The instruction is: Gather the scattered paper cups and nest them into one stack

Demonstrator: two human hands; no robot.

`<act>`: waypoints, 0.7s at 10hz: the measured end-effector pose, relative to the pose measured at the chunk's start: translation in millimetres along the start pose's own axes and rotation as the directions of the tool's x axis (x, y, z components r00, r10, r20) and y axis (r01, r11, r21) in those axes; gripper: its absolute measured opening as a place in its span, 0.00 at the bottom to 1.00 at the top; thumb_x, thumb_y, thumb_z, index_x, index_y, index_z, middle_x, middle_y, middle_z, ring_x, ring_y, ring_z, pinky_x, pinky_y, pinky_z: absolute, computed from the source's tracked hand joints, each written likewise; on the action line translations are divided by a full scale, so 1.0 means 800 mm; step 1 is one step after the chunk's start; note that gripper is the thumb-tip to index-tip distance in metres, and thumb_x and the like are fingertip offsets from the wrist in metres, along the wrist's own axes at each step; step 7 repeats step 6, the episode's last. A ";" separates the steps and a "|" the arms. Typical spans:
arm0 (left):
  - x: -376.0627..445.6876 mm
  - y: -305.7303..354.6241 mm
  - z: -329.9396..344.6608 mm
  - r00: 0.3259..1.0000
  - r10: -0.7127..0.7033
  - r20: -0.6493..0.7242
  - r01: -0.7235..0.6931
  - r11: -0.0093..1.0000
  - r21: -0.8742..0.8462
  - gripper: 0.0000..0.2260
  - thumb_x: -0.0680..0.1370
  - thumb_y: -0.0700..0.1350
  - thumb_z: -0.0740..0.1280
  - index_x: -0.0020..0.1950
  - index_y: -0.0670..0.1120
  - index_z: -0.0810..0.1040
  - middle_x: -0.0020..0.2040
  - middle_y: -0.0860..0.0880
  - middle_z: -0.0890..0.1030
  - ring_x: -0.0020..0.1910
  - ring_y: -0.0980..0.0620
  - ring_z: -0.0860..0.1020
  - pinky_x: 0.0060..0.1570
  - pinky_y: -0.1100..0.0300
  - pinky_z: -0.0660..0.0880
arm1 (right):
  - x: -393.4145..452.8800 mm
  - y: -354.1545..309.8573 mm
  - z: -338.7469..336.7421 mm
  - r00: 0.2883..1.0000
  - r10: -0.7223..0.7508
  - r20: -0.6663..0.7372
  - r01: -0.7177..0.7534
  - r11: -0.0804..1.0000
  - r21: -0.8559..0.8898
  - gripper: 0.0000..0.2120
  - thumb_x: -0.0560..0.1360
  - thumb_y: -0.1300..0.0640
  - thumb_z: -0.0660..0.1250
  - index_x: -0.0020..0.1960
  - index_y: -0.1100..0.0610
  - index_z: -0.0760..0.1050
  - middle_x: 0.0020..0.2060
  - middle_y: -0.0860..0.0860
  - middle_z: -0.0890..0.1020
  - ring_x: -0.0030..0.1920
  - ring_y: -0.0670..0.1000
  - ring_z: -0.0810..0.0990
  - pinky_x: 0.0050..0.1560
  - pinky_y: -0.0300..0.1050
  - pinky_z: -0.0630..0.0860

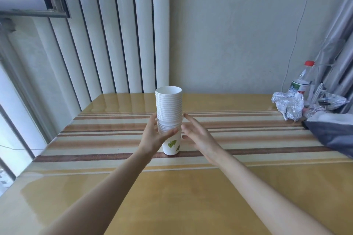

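Observation:
A tall stack of white paper cups (169, 108) stands upright on the striped table (95, 139), near its middle. The lowest cup shows green leaf prints. My left hand (153, 135) wraps the lower part of the stack from the left, thumb across the front. On the other side, my right hand (198, 135) is held flat with fingers stretched out, just beside the stack, its fingertips close to the rims; I cannot tell whether they touch. No loose cups are in view.
Crumpled foil (288, 104) and a clear bottle with a red cap (303, 80) sit at the table's far right. A grey cloth bundle (332, 133) overhangs the right edge. White radiator pipes (118, 30) and a wall stand behind the table.

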State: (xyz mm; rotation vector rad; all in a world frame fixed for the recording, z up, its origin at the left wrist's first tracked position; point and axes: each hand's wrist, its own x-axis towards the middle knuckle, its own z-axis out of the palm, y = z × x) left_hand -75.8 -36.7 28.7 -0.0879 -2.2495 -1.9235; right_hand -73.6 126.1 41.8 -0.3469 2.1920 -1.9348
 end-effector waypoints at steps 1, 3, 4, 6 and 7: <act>0.004 -0.003 0.000 1.000 0.016 0.011 -0.016 1.000 0.006 0.32 0.67 0.46 0.77 0.67 0.50 0.67 0.57 0.55 0.77 0.58 0.53 0.76 0.56 0.56 0.75 | 0.004 0.008 0.009 0.999 0.000 -0.038 0.002 0.998 0.058 0.20 0.77 0.46 0.62 0.68 0.38 0.66 0.62 0.41 0.76 0.65 0.49 0.75 0.53 0.38 0.73; 0.000 -0.013 0.002 0.998 0.056 0.035 -0.057 0.998 0.039 0.34 0.68 0.50 0.76 0.70 0.52 0.64 0.63 0.55 0.74 0.61 0.54 0.73 0.58 0.57 0.72 | -0.002 0.015 0.014 0.997 -0.005 -0.075 0.015 0.991 0.133 0.17 0.79 0.46 0.57 0.67 0.38 0.66 0.65 0.42 0.74 0.64 0.48 0.75 0.41 0.29 0.71; -0.003 -0.012 0.001 0.997 0.046 0.055 -0.049 0.998 0.046 0.33 0.69 0.48 0.75 0.71 0.53 0.63 0.64 0.54 0.72 0.62 0.52 0.72 0.55 0.60 0.70 | -0.004 0.020 0.016 0.996 -0.023 -0.087 0.032 0.994 0.108 0.14 0.79 0.45 0.57 0.62 0.32 0.68 0.68 0.42 0.72 0.68 0.48 0.72 0.55 0.39 0.68; -0.005 0.001 -0.022 0.992 -0.062 0.109 0.059 0.998 0.036 0.46 0.67 0.51 0.75 0.77 0.53 0.50 0.74 0.48 0.64 0.71 0.49 0.67 0.64 0.52 0.68 | -0.012 0.003 -0.004 0.995 -0.010 -0.103 0.014 0.999 0.037 0.21 0.79 0.48 0.59 0.70 0.39 0.62 0.67 0.40 0.69 0.68 0.48 0.70 0.53 0.35 0.67; -0.005 0.001 -0.022 0.992 -0.062 0.109 0.059 0.998 0.036 0.46 0.67 0.51 0.75 0.77 0.53 0.50 0.74 0.48 0.64 0.71 0.49 0.67 0.64 0.52 0.68 | -0.012 0.003 -0.004 0.995 -0.010 -0.103 0.014 0.999 0.037 0.21 0.79 0.48 0.59 0.70 0.39 0.62 0.67 0.40 0.69 0.68 0.48 0.70 0.53 0.35 0.67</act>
